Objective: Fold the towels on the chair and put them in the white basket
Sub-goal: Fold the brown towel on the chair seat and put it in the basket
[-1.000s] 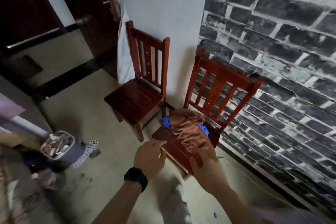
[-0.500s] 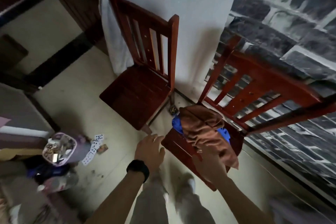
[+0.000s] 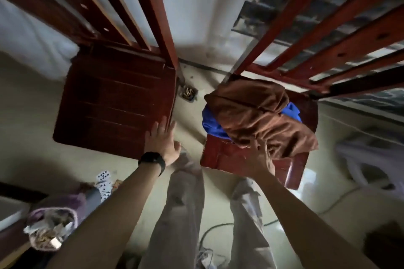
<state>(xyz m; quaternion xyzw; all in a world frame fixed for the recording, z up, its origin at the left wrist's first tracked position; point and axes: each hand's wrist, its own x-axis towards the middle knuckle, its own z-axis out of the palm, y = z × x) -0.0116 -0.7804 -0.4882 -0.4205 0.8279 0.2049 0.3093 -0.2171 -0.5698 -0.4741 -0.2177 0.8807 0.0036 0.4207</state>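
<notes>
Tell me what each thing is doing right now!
Crumpled brown towel: unfolded, heaped on top of the pile, front edge held by the right hand.
Bright blue towel: unfolded, mostly buried under the brown one.
Right red wooden chair: holds both towels.
Left red wooden chair: seat bare.
Left hand: open, fingers spread, holding nothing.
Right hand: gripping the brown towel.

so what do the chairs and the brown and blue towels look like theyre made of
Both chairs, the empty one and the one holding the towels, look like solid wood with a glossy reddish-brown varnish: plank seams show and the seat edge catches light. The brown towel looks like soft matte fabric, perhaps microfibre, lying in loose folds. The blue towel seems similar, mostly covered.
</notes>
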